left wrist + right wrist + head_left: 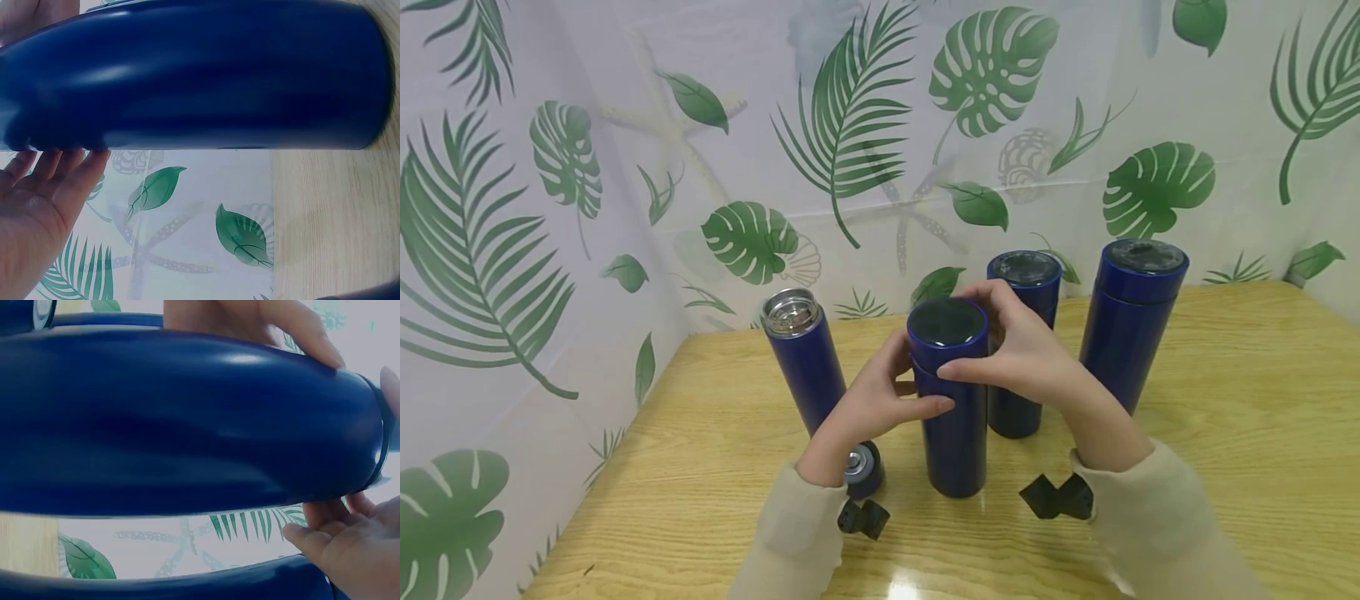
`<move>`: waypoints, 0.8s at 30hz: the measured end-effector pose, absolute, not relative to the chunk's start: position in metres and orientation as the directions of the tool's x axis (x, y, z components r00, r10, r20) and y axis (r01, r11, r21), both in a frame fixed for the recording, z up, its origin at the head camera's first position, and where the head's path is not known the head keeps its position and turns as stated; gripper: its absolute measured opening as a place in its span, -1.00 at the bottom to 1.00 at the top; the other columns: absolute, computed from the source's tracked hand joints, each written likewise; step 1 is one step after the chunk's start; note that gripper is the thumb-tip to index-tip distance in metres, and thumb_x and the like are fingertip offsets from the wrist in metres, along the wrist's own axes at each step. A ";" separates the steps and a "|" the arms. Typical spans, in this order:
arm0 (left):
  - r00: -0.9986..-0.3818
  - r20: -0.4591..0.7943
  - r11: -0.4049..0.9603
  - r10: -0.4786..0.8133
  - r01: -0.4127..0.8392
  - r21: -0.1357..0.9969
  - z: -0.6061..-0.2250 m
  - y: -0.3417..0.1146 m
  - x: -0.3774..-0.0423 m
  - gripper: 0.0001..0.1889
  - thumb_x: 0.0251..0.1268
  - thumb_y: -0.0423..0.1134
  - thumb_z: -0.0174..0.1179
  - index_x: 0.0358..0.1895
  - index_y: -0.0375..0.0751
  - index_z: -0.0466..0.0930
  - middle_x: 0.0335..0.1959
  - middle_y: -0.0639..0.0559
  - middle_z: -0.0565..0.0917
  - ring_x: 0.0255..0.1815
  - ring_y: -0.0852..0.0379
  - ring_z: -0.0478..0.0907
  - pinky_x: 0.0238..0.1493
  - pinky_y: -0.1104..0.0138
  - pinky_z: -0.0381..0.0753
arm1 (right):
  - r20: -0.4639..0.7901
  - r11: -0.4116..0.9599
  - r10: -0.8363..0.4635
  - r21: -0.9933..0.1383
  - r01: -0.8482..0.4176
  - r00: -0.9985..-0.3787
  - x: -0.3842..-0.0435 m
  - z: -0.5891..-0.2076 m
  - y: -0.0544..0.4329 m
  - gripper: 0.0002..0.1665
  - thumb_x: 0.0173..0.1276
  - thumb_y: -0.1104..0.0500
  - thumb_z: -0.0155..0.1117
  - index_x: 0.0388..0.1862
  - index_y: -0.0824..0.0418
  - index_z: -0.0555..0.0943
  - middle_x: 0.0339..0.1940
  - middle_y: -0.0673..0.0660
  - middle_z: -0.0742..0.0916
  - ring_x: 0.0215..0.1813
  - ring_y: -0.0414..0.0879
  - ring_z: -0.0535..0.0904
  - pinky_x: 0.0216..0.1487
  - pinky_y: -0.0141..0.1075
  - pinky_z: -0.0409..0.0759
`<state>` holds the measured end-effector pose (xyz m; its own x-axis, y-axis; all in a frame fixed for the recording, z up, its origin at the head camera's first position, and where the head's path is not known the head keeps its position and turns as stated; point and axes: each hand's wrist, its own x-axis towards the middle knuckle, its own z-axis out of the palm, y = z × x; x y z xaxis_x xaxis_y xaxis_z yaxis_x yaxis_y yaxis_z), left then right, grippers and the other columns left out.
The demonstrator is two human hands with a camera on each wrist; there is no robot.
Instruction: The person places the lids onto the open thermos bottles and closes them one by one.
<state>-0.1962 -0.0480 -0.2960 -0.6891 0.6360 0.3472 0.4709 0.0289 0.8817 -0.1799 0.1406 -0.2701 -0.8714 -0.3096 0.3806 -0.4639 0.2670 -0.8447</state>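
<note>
In front of me in the head view, a dark blue flask [957,437] stands upright with its black-topped lid [949,323] on. My left hand [874,407] grips the flask's body just below the lid seam, thumb across the front. Higher up, my right hand [1026,354] holds the lid, its thumb lying at the seam and its other fingers behind. The left wrist view shows the smooth flask side [206,81] down to its base near the table. In the right wrist view the flask body [187,425] fills the middle, with fingers on both sides near the lid end.
A lidless blue flask [808,362] with a bare steel mouth stands to the left; a removed lid [862,468] lies beside my left wrist. Two more lidded flasks stand to the right, one behind my right hand [1024,271], another farther right [1127,333]. The wooden table [700,500] meets a leaf-patterned cloth.
</note>
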 end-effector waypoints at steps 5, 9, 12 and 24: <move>-0.692 0.344 0.037 0.634 0.472 0.881 -0.294 -0.048 -0.194 -0.29 0.00 -0.57 0.19 0.26 -0.37 0.06 0.07 -0.22 0.35 0.07 -0.03 0.36 -0.01 0.13 0.41 | 0.381 0.352 -0.272 -0.815 -0.460 -0.883 -0.177 -0.268 0.138 -0.13 -0.14 0.21 0.49 0.08 0.35 0.18 -0.05 0.25 0.46 -0.09 0.05 0.47 -0.09 -0.14 0.41; -0.693 0.347 0.033 0.632 0.472 0.881 -0.295 -0.047 -0.195 -0.29 -0.01 -0.57 0.19 0.25 -0.40 0.06 0.07 -0.23 0.35 0.07 -0.04 0.36 -0.01 0.12 0.41 | 0.357 0.317 -0.309 -0.836 -0.449 -0.882 -0.178 -0.268 0.141 -0.17 -0.03 0.20 0.43 0.11 0.39 0.15 -0.02 0.31 0.45 -0.01 0.11 0.45 -0.06 -0.15 0.43; -0.696 0.345 0.034 0.630 0.469 0.883 -0.295 -0.047 -0.195 -0.29 -0.02 -0.57 0.19 0.25 -0.40 0.07 0.07 -0.22 0.35 0.07 -0.05 0.36 -0.01 0.12 0.40 | 0.355 0.207 -0.379 -0.868 -0.452 -0.854 -0.179 -0.269 0.144 -0.21 0.11 0.16 0.32 0.16 0.43 0.11 0.01 0.37 0.43 0.03 0.14 0.42 -0.06 -0.22 0.46; -0.697 0.337 0.036 0.632 0.461 0.887 -0.294 -0.047 -0.195 -0.29 -0.02 -0.57 0.19 0.25 -0.41 0.05 0.07 -0.23 0.34 0.08 -0.06 0.35 -0.01 0.13 0.41 | 0.419 -0.044 -0.519 -0.884 -0.466 -0.745 -0.185 -0.274 0.151 -0.27 0.20 0.29 0.19 0.25 0.46 0.07 0.08 0.54 0.34 0.07 0.07 0.43 -0.03 -0.25 0.46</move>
